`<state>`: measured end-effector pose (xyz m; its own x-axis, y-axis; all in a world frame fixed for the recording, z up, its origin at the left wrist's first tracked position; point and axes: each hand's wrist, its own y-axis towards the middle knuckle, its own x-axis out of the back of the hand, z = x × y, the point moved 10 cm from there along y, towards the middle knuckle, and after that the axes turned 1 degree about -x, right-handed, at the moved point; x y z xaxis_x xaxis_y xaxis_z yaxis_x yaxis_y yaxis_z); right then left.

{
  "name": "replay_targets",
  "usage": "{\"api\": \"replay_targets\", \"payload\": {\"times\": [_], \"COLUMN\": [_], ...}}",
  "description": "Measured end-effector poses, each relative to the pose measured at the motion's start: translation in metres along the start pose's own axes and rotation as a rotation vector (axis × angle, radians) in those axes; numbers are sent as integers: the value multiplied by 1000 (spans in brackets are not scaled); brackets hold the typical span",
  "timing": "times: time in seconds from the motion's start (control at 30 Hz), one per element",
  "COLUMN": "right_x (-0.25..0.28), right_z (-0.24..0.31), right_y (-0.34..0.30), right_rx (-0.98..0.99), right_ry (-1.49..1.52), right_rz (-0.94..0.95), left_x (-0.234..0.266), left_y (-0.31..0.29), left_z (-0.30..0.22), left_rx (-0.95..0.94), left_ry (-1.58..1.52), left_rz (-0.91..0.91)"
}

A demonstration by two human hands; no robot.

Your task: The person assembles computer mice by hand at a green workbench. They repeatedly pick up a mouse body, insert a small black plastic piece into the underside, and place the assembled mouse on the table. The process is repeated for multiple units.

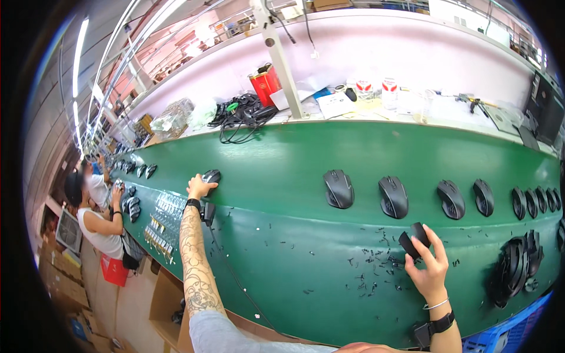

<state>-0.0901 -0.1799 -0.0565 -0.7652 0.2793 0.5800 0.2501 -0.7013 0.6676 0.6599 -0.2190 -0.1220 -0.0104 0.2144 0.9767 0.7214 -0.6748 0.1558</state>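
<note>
My left hand (pixel 200 186) reaches far out to the left, its fingers on a black computer mouse (pixel 212 176) on the green bench. Between the thumb and fingers of my right hand (pixel 431 270) is a dark, two-lobed black plastic part (pixel 414 240), held above the bench; its exact kind is not clear. Small black pieces (pixel 371 270) lie scattered to the left of that hand. Beyond it stand several more mice in a spaced row, among them one mouse (pixel 393 197) just behind the held part.
A pile of black mouse shells (pixel 513 267) sits at the right. A thin cable (pixel 238 281) runs from my left wrist across the bench (pixel 282 153). Clear trays of small parts (pixel 158 235) lie at the left, near a seated person (pixel 101 220). Black cables (pixel 244 113) heap on the back ledge.
</note>
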Motion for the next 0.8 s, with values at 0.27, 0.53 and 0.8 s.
{"api": "replay_targets", "payload": {"times": [0.27, 0.53, 0.8], "right_x": [0, 14, 8], "right_z": [2, 25, 44], "right_y": [-2, -1, -12], "right_rx": [-84, -13, -41], "right_ry": [139, 152, 312], "right_rz": [-5, -5, 40], "left_x": [52, 12, -11], "left_y": [-100, -359, -461], "left_z": [-133, -319, -362], "left_rx": [-246, 79, 9], "left_ry": [-650, -1931, -1852], "left_rz": [-232, 846, 986]}}
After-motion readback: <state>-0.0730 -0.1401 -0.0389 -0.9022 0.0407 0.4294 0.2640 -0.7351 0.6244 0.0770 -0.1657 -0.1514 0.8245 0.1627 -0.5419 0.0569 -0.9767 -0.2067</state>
